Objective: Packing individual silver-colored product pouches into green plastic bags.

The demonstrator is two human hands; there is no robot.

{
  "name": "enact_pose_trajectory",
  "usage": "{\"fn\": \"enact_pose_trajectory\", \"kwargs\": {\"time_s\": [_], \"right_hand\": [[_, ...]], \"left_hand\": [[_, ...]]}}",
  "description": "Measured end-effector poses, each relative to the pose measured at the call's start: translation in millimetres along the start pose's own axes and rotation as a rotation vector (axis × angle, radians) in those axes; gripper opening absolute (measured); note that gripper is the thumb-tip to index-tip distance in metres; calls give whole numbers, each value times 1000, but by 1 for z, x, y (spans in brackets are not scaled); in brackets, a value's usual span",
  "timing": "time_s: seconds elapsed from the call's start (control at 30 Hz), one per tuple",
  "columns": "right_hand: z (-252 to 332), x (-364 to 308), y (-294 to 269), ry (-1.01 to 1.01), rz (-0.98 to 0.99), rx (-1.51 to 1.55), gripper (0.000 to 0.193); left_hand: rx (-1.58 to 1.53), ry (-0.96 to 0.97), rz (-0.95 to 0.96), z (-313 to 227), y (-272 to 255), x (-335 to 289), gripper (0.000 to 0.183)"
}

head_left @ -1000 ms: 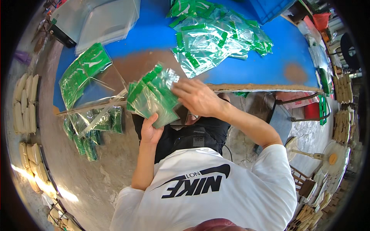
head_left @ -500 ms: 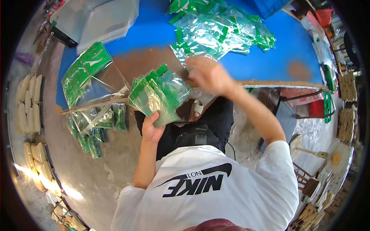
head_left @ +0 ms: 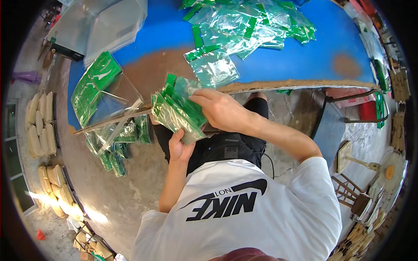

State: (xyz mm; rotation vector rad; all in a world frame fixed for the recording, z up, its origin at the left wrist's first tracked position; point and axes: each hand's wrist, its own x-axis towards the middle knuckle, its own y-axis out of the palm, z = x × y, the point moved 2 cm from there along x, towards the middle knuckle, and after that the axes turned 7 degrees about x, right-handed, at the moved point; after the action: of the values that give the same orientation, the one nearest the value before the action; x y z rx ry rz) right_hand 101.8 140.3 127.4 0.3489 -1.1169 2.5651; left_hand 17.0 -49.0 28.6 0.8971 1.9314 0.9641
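Note:
A stack of clear plastic bags with green printed bands (head_left: 178, 111) is held over my lap, just off the table's near edge. My left hand (head_left: 181, 145) grips its lower end, thumb on top. At its upper right, my right hand (head_left: 217, 106) has its fingers closed on the edge of a bag there; the fingertips are partly hidden. A loose pile of the same green-and-clear bags (head_left: 257, 26) spreads over the far middle of the table. One bag (head_left: 213, 69) lies at the near end of that pile, close beyond my right hand.
The blue table (head_left: 305, 65) has worn brown patches. A larger green-and-clear bag (head_left: 98, 87) overhangs its left edge, with bundled green packets (head_left: 115, 158) below. Clear sheets (head_left: 115, 30) lie far left. A stool (head_left: 326, 130) and a fan (head_left: 387, 172) stand right.
My right hand has come back from the pile to the stack in my left hand. A bag at the pile's near end now lies fully visible. The view has shifted slightly.

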Motion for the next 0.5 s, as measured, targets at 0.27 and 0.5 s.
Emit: {"fn": "enact_pose_trajectory", "kwargs": {"time_s": [0.27,0.5], "right_hand": [[-19,-16,-22,-128,80,-44,41],[-74,51,-58,46,-356,-495,53]], "left_hand": [[97,-28,10,-5,-9,0,74],[52,-5,47,-14,-17,-3,74]]}}
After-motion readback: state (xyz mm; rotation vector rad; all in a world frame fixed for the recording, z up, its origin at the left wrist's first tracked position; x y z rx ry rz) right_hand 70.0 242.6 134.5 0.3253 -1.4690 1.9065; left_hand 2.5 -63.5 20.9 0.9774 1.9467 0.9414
